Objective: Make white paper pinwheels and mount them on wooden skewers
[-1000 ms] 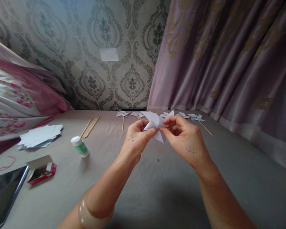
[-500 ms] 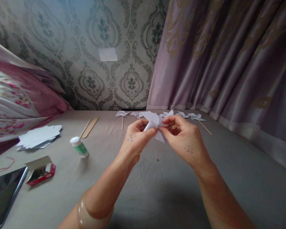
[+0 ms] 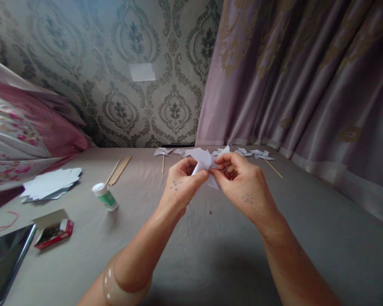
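A white paper pinwheel (image 3: 201, 158) with curled blades is held up between my two hands, above the grey cloth. My left hand (image 3: 182, 180) pinches its left side, the thumb pressed near the centre. On the other side, my right hand (image 3: 242, 180) grips the paper between thumb and fingertips, close to the middle. Whether a pin sits between the fingertips is too small to tell. Behind the hands lies a row of finished-looking paper pinwheels, one with a stick (image 3: 163, 152) at the left and another with a stick (image 3: 261, 154) at the right.
A white bottle with a green label (image 3: 106, 197) stands left, before several wooden sticks (image 3: 119, 171). Further left are a stack of paper (image 3: 51, 183), an open red box (image 3: 54, 233) of small items, a red string (image 3: 8, 222) and a dark-screened device (image 3: 8, 259).
Both hands still pinch the pinwheel at nearly the same place. Its blades have turned slightly between the fingers, and the whole view has shifted a little.
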Motion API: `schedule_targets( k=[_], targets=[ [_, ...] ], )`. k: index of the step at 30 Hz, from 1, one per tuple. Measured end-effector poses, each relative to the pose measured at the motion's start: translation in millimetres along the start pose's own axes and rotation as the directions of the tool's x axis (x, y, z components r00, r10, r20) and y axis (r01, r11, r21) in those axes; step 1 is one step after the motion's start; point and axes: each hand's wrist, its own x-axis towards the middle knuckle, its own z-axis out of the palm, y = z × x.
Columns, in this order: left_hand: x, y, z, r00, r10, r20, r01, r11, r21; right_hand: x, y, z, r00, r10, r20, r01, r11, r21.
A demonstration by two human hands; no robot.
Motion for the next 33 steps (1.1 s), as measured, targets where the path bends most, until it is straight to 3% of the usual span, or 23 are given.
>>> schedule_targets(
  k=[9, 11, 14, 16, 17, 18, 19, 21, 22, 24, 29, 33],
  targets=[
    [1.3, -1.2, 0.9, 0.999, 0.022, -0.032, -0.022, 1.000, 0.004, -2.2, -6.7, 3.0, 1.000, -0.022, -0.011, 0.022, 0.999, -0.029],
    [4.5, -2.3, -2.1, 0.998, 0.015, -0.059, -0.015, 1.000, -0.002, -0.5, -8.0, -2.9, 0.997, -0.022, -0.070, 0.022, 1.000, 0.007],
    [12.7, -4.4, -11.2, 0.994, -0.013, -0.112, 0.011, 1.000, -0.017, 4.9, 4.6, -15.0, 0.976, 0.091, -0.200, -0.070, 0.991, 0.111],
    [18.8, -5.4, -18.3, 0.988, -0.047, -0.148, 0.041, 0.998, -0.040, 8.6, 25.1, -18.6, 0.971, 0.193, -0.145, -0.174, 0.976, 0.133],
    [21.5, -5.8, -21.5, 0.984, -0.066, -0.163, 0.058, 0.997, -0.054, 9.9, 37.5, -17.7, 0.971, 0.238, -0.033, -0.235, 0.968, 0.093],
    [23.8, -5.9, -24.0, 0.981, -0.083, -0.175, 0.072, 0.995, -0.069, 10.3, 50.1, -14.9, 0.950, 0.285, 0.128, -0.291, 0.956, 0.028],
    [25.5, -6.0, -26.0, 0.978, -0.096, -0.184, 0.082, 0.993, -0.082, 9.9, 61.9, -10.5, 0.884, 0.328, 0.333, -0.329, 0.943, -0.056],
    [27.5, -6.0, -27.8, 0.976, -0.108, -0.191, 0.089, 0.991, -0.104, 6.2, 80.3, 1.1, 0.669, 0.358, 0.652, -0.292, 0.933, -0.213],
    [28.0, -5.9, -28.0, 0.976, -0.105, -0.189, 0.084, 0.990, -0.114, 3.3, 86.1, 7.4, 0.570, 0.370, 0.734, -0.255, 0.929, -0.270],
    [28.6, -5.9, -27.6, 0.979, -0.088, -0.182, 0.066, 0.990, -0.127, -2.7, 91.4, 18.6, 0.462, 0.381, 0.801, -0.211, 0.924, -0.318],
    [31.1, -5.9, -27.3, 0.981, -0.072, -0.180, 0.049, 0.990, -0.132, -10.7, 84.6, 35.8, 0.384, 0.355, 0.853, -0.172, 0.935, -0.311],
    [32.1, -6.7, -29.1, 0.978, -0.077, -0.196, 0.051, 0.990, -0.133, -14.1, 75.8, 44.9, 0.396, 0.342, 0.852, -0.108, 0.939, -0.327]
  ],
)
